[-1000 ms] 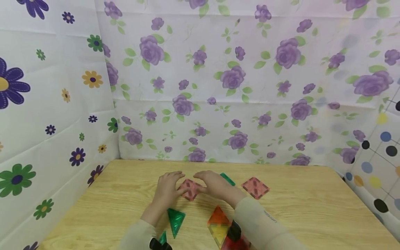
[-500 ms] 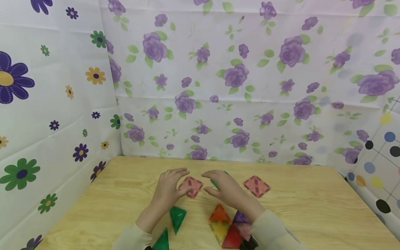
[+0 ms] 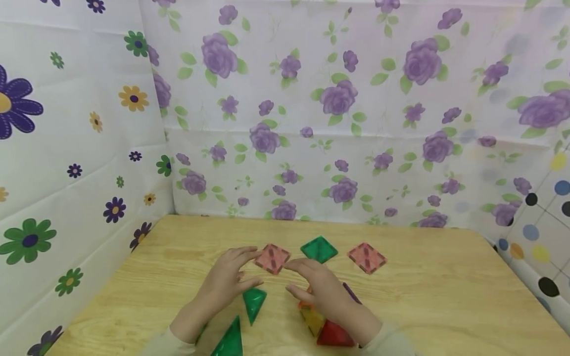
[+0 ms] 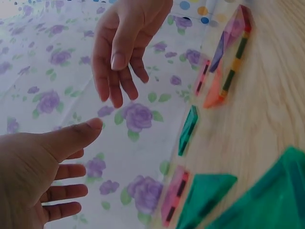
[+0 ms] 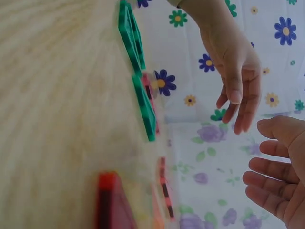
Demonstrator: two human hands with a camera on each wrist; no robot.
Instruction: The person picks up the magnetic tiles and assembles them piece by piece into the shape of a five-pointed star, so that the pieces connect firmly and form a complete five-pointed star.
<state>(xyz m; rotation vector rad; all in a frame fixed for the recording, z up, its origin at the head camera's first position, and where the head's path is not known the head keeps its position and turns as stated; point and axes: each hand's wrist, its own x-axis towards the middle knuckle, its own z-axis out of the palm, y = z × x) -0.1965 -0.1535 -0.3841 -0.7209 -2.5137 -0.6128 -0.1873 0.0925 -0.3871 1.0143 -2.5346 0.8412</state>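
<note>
My left hand [image 3: 227,277] and right hand [image 3: 322,289] hover over the table, palms facing, fingers relaxed, holding nothing. Under the left hand lies a small green triangular tile [image 3: 254,303], with a larger green triangular tile [image 3: 231,341] closer to me. Below my right hand sits a cluster of translucent tiles: a yellow triangle [image 3: 313,321], a red triangle [image 3: 335,335] and a sliver of purple tile [image 3: 352,292]. The hand hides much of the orange tile there. In the left wrist view both hands show clear of the tiles.
Behind the hands lie a pink diamond [image 3: 272,259], a green diamond [image 3: 319,249] and another pink diamond [image 3: 367,257], in a row. The wooden table [image 3: 445,287] ends at a floral cloth [image 3: 303,163] at the back, with patterned cloths on both sides.
Both hands have drawn back toward me, and the right has moved off the green diamond, which now shows whole. It now overlaps the orange and purple tiles instead. The tiles appear unmoved.
</note>
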